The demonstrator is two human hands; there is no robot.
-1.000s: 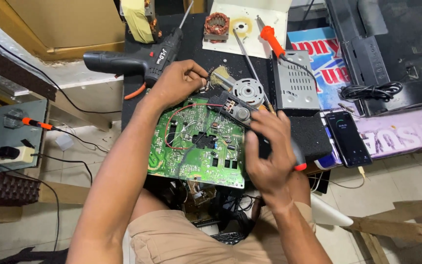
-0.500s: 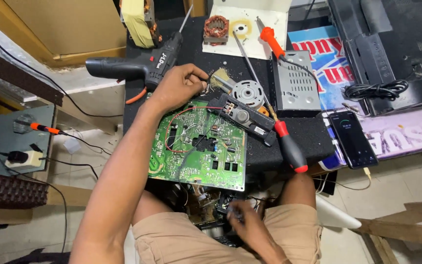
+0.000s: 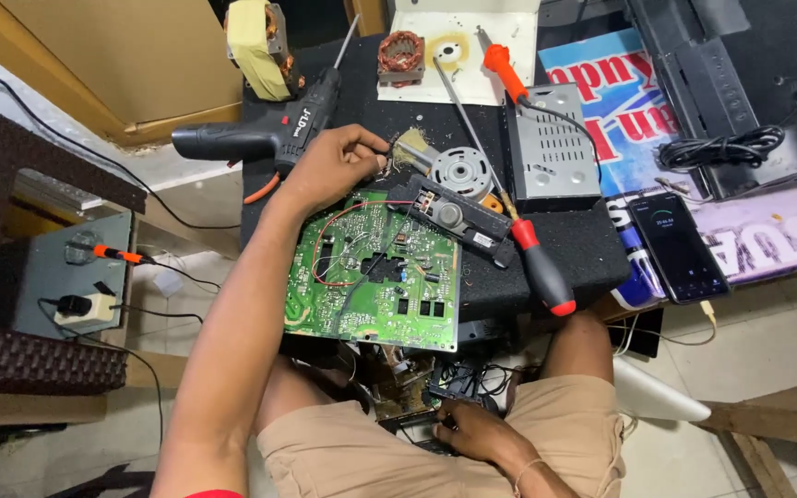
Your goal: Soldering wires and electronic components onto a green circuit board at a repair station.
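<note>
A: Where does the green circuit board point(image 3: 375, 277) lie?

B: Flat on the black work surface point(image 3: 583, 244), its near edge overhanging the person's lap. The left hand point(image 3: 329, 171) rests at its far left corner, fingers curled and pinched on something small; what it is cannot be told.

A: And the right hand point(image 3: 472, 432)?

B: Low between the knees, below the board, fingers bent onto dark parts point(image 3: 435, 392) there; whether it grips them cannot be told. The red-and-black screwdriver point(image 3: 532, 263) lies just right of the board, untouched.
</note>
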